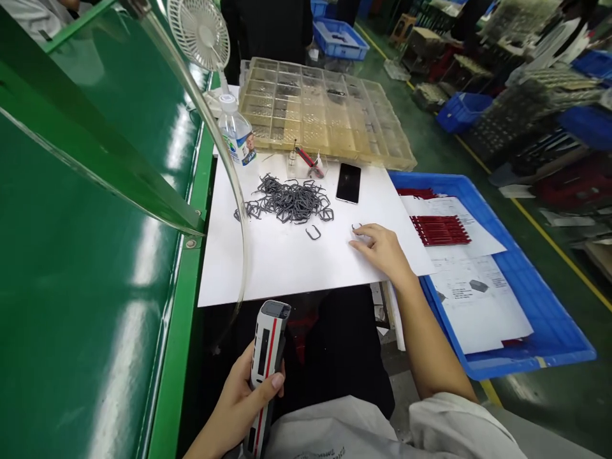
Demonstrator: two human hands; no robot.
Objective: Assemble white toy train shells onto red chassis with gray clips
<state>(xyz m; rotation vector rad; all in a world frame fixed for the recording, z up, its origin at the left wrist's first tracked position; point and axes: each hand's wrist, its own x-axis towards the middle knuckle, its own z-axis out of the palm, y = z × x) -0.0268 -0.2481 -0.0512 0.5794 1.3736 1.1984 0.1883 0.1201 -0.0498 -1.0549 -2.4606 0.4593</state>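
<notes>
My left hand (248, 395) is wrapped round a long white and dark grey plastic device (266, 350) with a red stripe, held above my lap, tilted with its upper end towards the table. My right hand (385, 252) rests at the table's right side, thumb and index finger closing on a small dark U-shaped clip (356, 226), partly hidden by the fingers. One loose grey U-shaped clip (313, 234) lies on the white sheet to its left. Behind it is a heap of similar clips (294, 201).
A phone (349, 183), red-handled pliers (308, 159), a bottle (236, 134) and a divided clear tray (325, 108) stand farther back. A blue crate (564, 344) with papers and red strips (440, 230) is at right. A clear hose (229, 153) hangs at left by a green frame (191, 306).
</notes>
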